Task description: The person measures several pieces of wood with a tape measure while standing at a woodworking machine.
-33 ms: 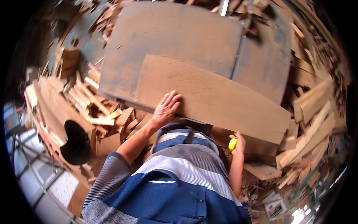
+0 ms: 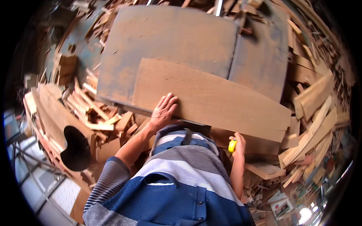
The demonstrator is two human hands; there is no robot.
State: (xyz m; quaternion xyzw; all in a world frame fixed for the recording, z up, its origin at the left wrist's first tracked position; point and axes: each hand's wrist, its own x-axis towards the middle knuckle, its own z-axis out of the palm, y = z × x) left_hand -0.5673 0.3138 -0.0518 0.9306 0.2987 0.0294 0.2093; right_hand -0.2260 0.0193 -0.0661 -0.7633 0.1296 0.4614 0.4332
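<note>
A wide brown wooden board lies slantwise across a dusty metal table, its right end reaching past the table's front edge. Flat on the board's near edge, left of its middle, rests my left hand, fingers stretched out and holding nothing. My right hand is closed around a small yellow tape measure, just below the board's near edge toward its right end. No drawn-out blade can be made out.
A dark slot splits the tabletop. Wood offcuts are heaped at the left, and stacked planks crowd the right. A black round-ended object stands by a curved board at the lower left.
The whole view has shifted slightly, with the table and board sitting a little further left. Both hands keep their places, the left on the board and the right around the tape measure.
</note>
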